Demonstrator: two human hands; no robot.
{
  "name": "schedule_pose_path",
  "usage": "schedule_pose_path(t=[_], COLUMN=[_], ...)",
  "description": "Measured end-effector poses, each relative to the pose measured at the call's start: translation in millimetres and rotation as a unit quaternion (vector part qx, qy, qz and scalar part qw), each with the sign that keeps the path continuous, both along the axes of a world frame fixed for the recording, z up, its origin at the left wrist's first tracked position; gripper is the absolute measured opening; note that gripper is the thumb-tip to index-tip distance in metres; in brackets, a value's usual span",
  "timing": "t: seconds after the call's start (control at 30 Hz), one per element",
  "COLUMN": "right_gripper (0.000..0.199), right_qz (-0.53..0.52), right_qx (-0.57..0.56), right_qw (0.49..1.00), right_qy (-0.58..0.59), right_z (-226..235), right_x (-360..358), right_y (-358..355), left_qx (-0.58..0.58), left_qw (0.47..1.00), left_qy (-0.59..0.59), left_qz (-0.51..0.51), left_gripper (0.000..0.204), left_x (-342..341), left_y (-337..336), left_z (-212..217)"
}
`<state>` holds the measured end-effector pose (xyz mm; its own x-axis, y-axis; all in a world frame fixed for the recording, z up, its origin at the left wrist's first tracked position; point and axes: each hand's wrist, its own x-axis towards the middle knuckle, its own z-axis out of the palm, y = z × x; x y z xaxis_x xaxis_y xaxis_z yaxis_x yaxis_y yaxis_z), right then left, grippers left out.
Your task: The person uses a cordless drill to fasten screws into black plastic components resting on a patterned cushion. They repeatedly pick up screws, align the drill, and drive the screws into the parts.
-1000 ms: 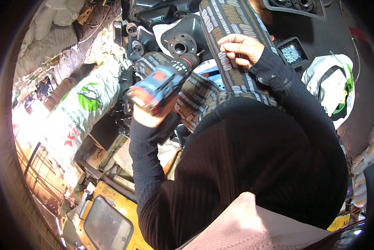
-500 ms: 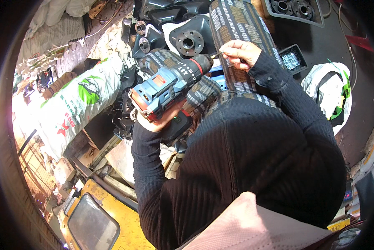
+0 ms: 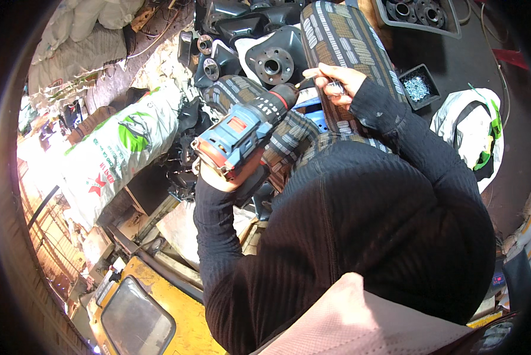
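Observation:
My left hand (image 3: 217, 178) is wrapped round the grip of a blue and red cordless drill (image 3: 235, 135), whose black chuck (image 3: 284, 93) points up and to the right. Close to the chuck's tip is my right hand (image 3: 343, 83), its thumb and forefinger pinched together. Small silvery pieces that look like screws show between its curled fingers. Below the chuck a blue part (image 3: 314, 110) lies between my patterned trouser legs (image 3: 351, 47), partly hidden. A black tray of small silvery screws (image 3: 417, 87) stands right of my right forearm.
Black funnel-shaped parts with round metal flanges (image 3: 272, 64) are piled ahead. A grey bin (image 3: 452, 29) holds more flanges. White sacks lie at left (image 3: 120, 148) and right (image 3: 467, 127). A yellow panel with a dark window (image 3: 136, 316) is at lower left.
The drill has drawn back slightly from my right hand and turned a little. My right fingers have shifted left, and silvery pieces now show in them. The whole view has shifted slightly.

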<state>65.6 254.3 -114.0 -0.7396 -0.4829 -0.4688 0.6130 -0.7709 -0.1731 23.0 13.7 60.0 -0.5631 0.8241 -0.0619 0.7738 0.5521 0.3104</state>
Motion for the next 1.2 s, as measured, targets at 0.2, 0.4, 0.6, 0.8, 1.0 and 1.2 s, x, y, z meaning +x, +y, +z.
schedule_pose_path(t=[0.2,0.4,0.6,0.8,1.0,1.2], right_gripper=[0.025,0.017,0.016,0.027,0.037,0.037], right_qz=[-0.122,-0.165,-0.191,-0.129,-0.118,-0.117], right_qx=[-0.212,-0.353,-0.297,-0.302,-0.262,-0.205], right_qw=[0.96,0.911,0.923,0.944,0.958,0.97], right_qy=[-0.137,-0.132,-0.154,-0.032,0.003,-0.066], right_z=[-1.9,-1.8,-2.5,-12.4,-15.0,-10.5], right_x=[4.3,7.3,6.3,-0.4,-8.1,-9.6], right_y=[21.4,39.1,38.9,38.5,36.6,39.2], left_qx=[-0.055,-0.078,-0.077,-0.065,-0.149,0.053], left_qw=[0.993,0.989,0.977,0.937,0.975,0.94], left_qy=[-0.039,-0.041,-0.111,-0.243,-0.133,-0.294], left_qz=[0.093,0.118,0.164,0.243,0.1,0.165], left_gripper=[0.035,0.043,0.044,0.048,0.029,0.024], left_x=[-32.6,-62.6,-76.7,-96.5,-106.6,-102.9], left_y=[-5.2,-10.8,-22.5,-50.5,-45.5,-16.0], left_z=[-13.6,-59.8,-83.0,-115.4,-118.1,-109.4])
